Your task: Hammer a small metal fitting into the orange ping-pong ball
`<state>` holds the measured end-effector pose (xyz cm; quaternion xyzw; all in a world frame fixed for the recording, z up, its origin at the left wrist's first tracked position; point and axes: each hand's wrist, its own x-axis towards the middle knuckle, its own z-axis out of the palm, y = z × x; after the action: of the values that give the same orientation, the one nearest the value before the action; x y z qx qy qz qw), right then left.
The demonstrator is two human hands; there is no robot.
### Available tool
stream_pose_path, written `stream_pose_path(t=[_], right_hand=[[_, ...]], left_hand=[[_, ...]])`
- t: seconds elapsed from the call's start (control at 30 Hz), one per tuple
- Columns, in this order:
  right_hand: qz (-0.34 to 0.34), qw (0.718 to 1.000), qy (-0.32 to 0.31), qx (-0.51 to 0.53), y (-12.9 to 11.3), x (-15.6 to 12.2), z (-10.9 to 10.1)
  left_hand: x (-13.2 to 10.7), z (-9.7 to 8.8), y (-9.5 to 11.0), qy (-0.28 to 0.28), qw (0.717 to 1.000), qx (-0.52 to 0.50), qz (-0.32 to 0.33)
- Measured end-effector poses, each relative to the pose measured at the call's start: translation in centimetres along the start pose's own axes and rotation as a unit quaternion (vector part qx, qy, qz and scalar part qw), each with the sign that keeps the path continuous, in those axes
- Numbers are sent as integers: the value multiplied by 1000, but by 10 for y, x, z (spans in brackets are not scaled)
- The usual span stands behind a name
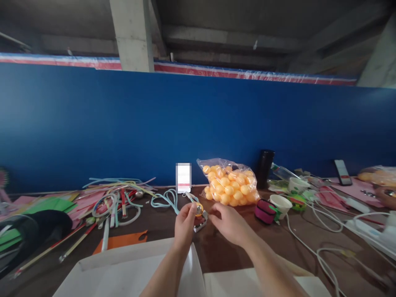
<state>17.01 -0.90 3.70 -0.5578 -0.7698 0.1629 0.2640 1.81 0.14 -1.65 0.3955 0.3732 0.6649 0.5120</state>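
Between the thumb and fingers of my left hand [185, 225] is a small round piece with an orange rim and a shiny silver centre [199, 209]; its kind is unclear. Just below it, a shiny silver object [201, 223] shows close to the tabletop, and I cannot tell if it is joined to the round piece. To the right, my right hand [228, 220] has its fingers curled together close to these pieces. Anything in its fingertips is hidden. Behind both hands sits a clear plastic bag of orange balls [230, 187].
Pale blue cord [165, 200] and a white card [184, 178] lie behind my left hand. Tubes and brushes [116, 206] clutter the left. A white box [123, 268] is in front. At right are a pink pouch [265, 211], paper cup [281, 204] and white cables [328, 255].
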Motion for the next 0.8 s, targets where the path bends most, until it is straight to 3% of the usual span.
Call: stream_pose_path(t=[0.03,0.07,0.23,0.47,0.8], right_hand=[[6,992,-37,-120,1,-2,-6],[17,985,-48,-162,3,-5,-12],[61,965,-73,-246,27,-22,-17],[83,961,-66,-255,58,-38,-1],[54,979,18,-198,67,-31,8]], left_hand=[[-1,1,0,2,1000,14,12],[-3,2,0,4,999,26,23],[-8,7,2,12,998,38,52],[-9,7,0,34,997,47,44],[1,0,-1,69,997,-35,-3]])
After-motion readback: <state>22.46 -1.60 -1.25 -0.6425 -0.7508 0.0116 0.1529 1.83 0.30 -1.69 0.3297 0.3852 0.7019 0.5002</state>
